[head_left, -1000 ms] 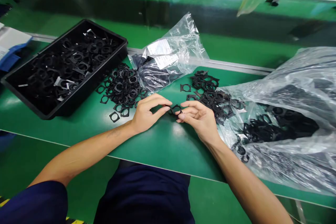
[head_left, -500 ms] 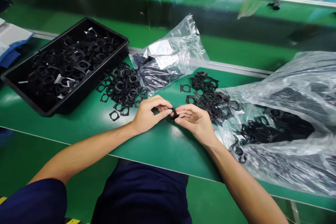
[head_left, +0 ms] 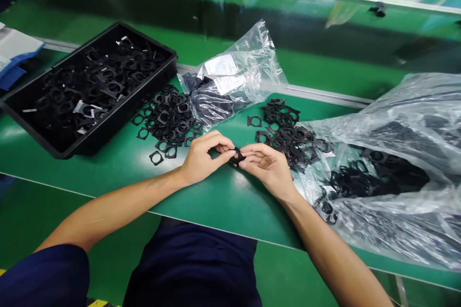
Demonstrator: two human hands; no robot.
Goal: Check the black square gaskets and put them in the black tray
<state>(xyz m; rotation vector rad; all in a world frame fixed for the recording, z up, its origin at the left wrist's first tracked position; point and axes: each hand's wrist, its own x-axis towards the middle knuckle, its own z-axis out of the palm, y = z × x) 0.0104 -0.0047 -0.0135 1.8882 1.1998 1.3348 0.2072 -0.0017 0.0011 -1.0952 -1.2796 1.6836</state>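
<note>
My left hand [head_left: 203, 158] and my right hand [head_left: 266, 165] meet over the green workbench [head_left: 223, 196]. Their fingertips pinch a small black square frame with a round hole [head_left: 237, 157], which is partly hidden by my fingers. A loose pile of matching black frames [head_left: 167, 120] lies just beyond my left hand. Another pile [head_left: 284, 129] lies just beyond my right hand. A single frame [head_left: 156, 158] lies apart near the left pile.
A black plastic tray [head_left: 118, 110] full of black frames stands at the left. Clear plastic bags hold more frames, a small labelled one [head_left: 230, 81] at the middle and a large one [head_left: 396, 129] at the right. A metal rail crosses the bench behind the piles.
My hands have drawn closer together around the black frame, which has turned and now shows less of its opening. The camera view has shifted slightly.
</note>
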